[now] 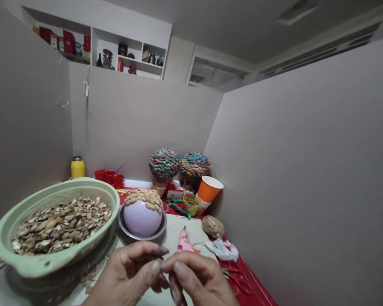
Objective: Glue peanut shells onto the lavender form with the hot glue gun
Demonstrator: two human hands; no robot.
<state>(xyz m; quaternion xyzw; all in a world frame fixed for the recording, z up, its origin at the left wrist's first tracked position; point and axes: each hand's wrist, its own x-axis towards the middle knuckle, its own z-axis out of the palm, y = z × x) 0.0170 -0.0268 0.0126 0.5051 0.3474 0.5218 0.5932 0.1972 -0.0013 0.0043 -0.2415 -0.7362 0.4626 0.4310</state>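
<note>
My left hand [130, 272] and my right hand [201, 277] meet at the fingertips low in the view. Both have curled fingers, pinching around something too small or hidden to name. Just beyond them, a pink glue gun [184, 241] lies on a pale board [170, 229]. Behind my left hand, a lilac ball [142, 220] rests in a metal bowl [121, 227]. Overlapping tan shell pieces [143, 197] cover its top. At left, a green colander [67, 256] holds a heap of loose nut shells [64, 225].
On the right are a twine ball [212, 226], crumpled white plastic [223, 249] and red-handled scissors [238, 280]. Farther back stand paper cups [209, 190], green-handled pliers [180, 210], two colourful shell-covered domes [164, 163], red cups [109, 177] and a yellow bottle [78, 168]. Grey partitions [140, 110] enclose the table.
</note>
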